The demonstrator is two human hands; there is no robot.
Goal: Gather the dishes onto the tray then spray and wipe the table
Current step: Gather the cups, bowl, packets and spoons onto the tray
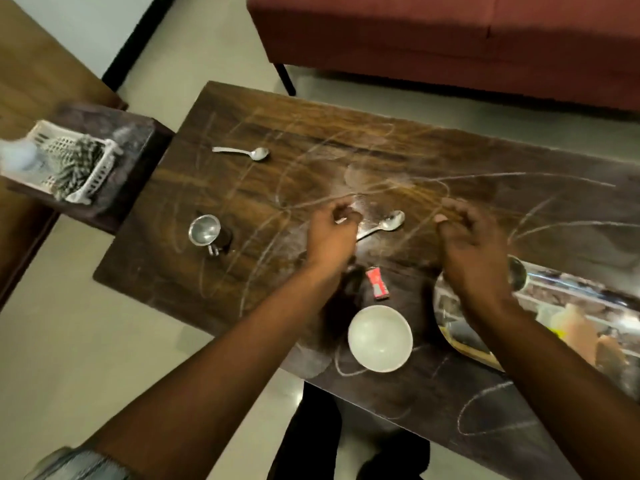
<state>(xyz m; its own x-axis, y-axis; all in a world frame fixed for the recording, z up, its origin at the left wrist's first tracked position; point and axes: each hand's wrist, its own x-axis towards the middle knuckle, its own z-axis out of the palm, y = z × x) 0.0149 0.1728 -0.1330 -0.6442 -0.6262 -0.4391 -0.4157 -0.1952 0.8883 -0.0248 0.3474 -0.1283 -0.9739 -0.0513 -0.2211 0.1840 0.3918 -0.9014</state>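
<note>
View: head
Done: the tray (561, 292) sits at the desk's (346, 140) right end and seems to carry one steel cup (517, 271).
Not gathered: near spoon (384, 225), far spoon (242, 153), mug (206, 232), bowl (380, 337), red packet (377, 283).
Left grip (330, 237): curled over the near spoon's handle; cannot tell whether it is pinching it.
Right grip (474, 251): loosely curled, holding nothing, beside the tray.
To do: spraying, wiping; pale scrawls cover the desk.
</note>
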